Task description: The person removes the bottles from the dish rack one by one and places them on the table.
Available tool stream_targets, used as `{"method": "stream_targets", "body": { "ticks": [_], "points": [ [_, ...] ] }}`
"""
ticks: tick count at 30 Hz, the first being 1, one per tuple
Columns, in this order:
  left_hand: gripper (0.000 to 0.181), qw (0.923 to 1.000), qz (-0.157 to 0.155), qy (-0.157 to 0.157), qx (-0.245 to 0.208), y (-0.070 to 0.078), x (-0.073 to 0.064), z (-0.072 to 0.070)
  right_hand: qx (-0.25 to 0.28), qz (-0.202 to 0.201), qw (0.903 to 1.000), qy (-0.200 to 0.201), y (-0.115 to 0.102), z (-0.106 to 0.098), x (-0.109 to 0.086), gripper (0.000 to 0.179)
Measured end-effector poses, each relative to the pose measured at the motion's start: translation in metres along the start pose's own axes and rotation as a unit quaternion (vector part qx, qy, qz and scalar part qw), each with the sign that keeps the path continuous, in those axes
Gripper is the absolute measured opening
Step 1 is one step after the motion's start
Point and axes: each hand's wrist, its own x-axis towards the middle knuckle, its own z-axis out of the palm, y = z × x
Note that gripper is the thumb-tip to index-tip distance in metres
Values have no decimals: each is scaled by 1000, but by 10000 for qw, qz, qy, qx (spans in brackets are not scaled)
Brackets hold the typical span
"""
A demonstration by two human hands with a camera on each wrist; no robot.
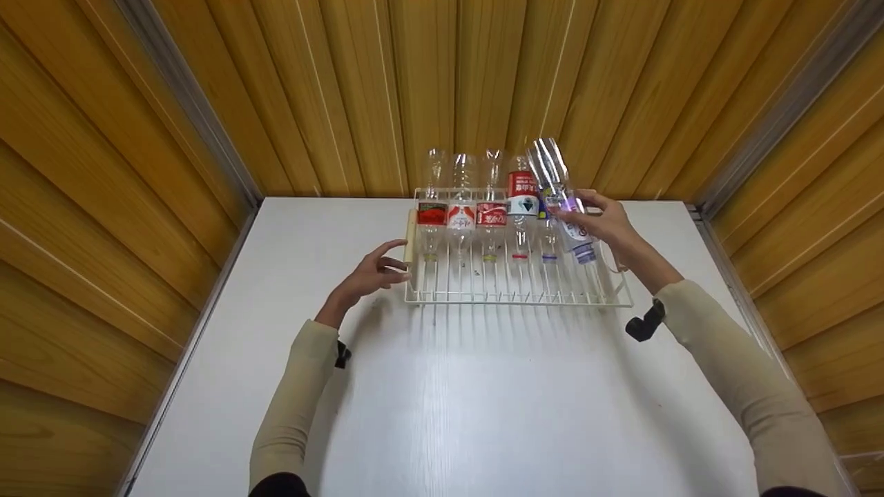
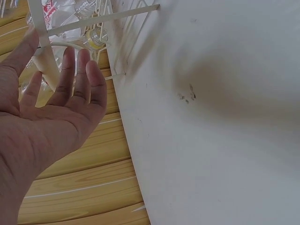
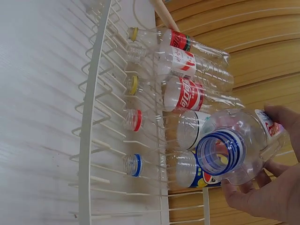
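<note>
My right hand [image 1: 608, 221] grips a clear plastic bottle [image 3: 253, 136] by its label, above the right part of a white wire rack [image 1: 511, 302]. The bottle tilts, its uncapped neck with a blue ring pointing down and toward me. Several empty bottles lie side by side in the rack, necks toward me; among them are a bottle with a red label [image 3: 187, 93] and one with a blue and yellow label [image 3: 185, 168]. At the rack's left side, my left hand [image 1: 373, 275] has its fingers spread and loosely bent beside the wooden handle [image 1: 411, 238]. In the left wrist view its thumb is against the frame.
The rack stands on a white table [image 1: 442, 400] near its back edge. Wood-patterned panels [image 1: 483, 90] rise behind and at both sides. Some small dark marks [image 2: 188, 95] show on the tabletop.
</note>
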Motion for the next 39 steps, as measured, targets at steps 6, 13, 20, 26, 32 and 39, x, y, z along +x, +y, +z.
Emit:
{"method": "stream_targets", "body": {
  "ticks": [6, 13, 20, 26, 32, 39],
  "points": [
    [76, 10000, -79, 24, 12, 3, 0, 0, -263, -360, 9979, -461, -4, 9, -9, 85],
    [75, 10000, -73, 8, 16, 6, -3, 3, -857, -901, 9885, -867, -2, 17, -16, 74],
    [75, 9999, -47, 17, 122, 12, -3, 4, -1114, -1131, 9754, -1532, 5, 22, -16, 69],
    [75, 9994, -10, 120, 319, 15, -6, 4, -1241, -1365, 9635, -1938, 6, 29, -17, 65],
    [70, 9978, 108, 289, 589, 21, -8, 2, -1419, -1475, 9534, -2214, 8, 33, -17, 66],
    [64, 9900, 365, 1119, 776, 45, -11, 4, -1431, -1629, 9442, -2478, 11, 41, -19, 62]
  ]
}}
